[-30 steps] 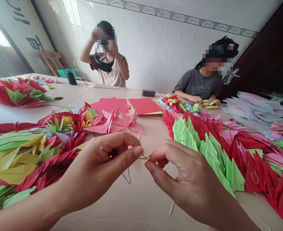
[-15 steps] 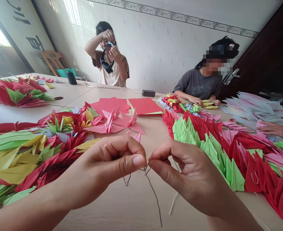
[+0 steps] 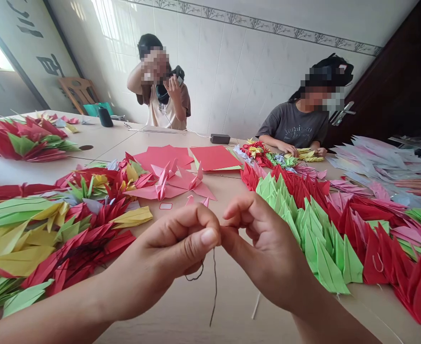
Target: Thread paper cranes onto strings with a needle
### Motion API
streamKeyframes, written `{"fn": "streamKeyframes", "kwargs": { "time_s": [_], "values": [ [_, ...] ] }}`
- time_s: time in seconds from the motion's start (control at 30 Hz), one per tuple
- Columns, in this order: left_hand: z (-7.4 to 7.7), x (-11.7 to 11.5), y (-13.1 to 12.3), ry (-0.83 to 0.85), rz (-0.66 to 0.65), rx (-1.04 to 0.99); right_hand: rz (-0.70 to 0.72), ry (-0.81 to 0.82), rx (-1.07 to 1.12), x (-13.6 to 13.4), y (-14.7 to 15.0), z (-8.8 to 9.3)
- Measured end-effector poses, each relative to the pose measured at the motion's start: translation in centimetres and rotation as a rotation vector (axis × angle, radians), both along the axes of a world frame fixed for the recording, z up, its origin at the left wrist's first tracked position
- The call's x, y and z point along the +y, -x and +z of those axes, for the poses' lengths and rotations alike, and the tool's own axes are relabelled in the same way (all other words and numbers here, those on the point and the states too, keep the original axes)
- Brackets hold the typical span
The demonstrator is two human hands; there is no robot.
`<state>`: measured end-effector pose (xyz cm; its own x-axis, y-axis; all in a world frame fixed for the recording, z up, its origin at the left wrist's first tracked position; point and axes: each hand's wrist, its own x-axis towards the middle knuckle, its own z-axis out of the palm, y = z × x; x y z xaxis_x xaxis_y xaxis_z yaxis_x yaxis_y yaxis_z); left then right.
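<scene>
Dark thread point(image 3: 214, 286) is pinched between the thumb and forefinger of my left hand point(image 3: 181, 246); one end hangs straight down and a small loop curls below the fingers. My right hand point(image 3: 264, 251) is closed at the same spot, its thumb tip touching the left fingertips and its forefinger lifted slightly above. The bit of thread between the fingertips is hidden. Just beyond my hands lie pink folded paper cranes point(image 3: 161, 185). To the right runs a row of green folded paper pieces point(image 3: 308, 229) beside red ones point(image 3: 375, 260).
Mixed folded paper pieces point(image 3: 24, 239) are heaped at left. Red paper sheets point(image 3: 213, 157) and a black adapter point(image 3: 220, 139) lie farther back. Two people sit across the table point(image 3: 174, 310); another person's hand point(image 3: 420, 186) rests at the right edge. A pale string point(image 3: 256, 306) lies near my right wrist.
My right forefinger has lifted a little from its thumb, and the fingertips of both hands now touch. The hanging thread end has swung left. The person opposite has lowered a black headset.
</scene>
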<state>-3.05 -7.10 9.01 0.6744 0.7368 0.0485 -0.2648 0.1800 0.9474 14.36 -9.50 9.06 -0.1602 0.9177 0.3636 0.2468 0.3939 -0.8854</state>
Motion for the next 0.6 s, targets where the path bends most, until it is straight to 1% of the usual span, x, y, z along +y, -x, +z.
{"fn": "streamKeyframes", "kwargs": {
  "time_s": [0.07,0.17,0.2,0.23,0.27,0.37,0.4,0.43,0.5,0.6],
  "values": [
    [0.0,-0.1,-0.1,0.043,0.012,-0.014,-0.074,-0.099,-0.083,0.2,-0.1,-0.1],
    [0.0,0.0,-0.3,0.074,0.085,-0.028,-0.217,-0.296,-0.197,0.1,-0.3,0.3],
    [0.0,0.1,-0.3,0.07,0.122,-0.032,-0.245,-0.324,-0.204,0.0,-0.3,0.5],
    [0.0,0.1,-0.4,0.062,0.16,-0.034,-0.234,-0.309,-0.196,-0.3,-0.4,0.8],
    [0.0,0.1,-0.4,0.051,0.195,-0.034,-0.181,-0.249,-0.181,-0.6,-0.4,1.0],
    [-0.1,0.0,-0.7,0.026,0.256,-0.041,0.099,0.068,-0.133,-1.3,-0.2,1.4],
    [-0.2,0.0,-0.8,0.019,0.262,-0.048,0.161,0.161,-0.115,-1.5,0.0,1.5],
    [-0.2,-0.1,-0.9,0.016,0.261,-0.056,0.191,0.232,-0.092,-1.5,0.2,1.5],
    [-0.3,-0.1,-0.9,0.002,0.255,-0.059,0.196,0.315,-0.039,-1.4,0.5,1.4],
    [-0.5,0.1,-0.7,-0.09,0.278,0.009,0.193,0.344,0.045,-0.9,0.4,1.4]
  ]
}}
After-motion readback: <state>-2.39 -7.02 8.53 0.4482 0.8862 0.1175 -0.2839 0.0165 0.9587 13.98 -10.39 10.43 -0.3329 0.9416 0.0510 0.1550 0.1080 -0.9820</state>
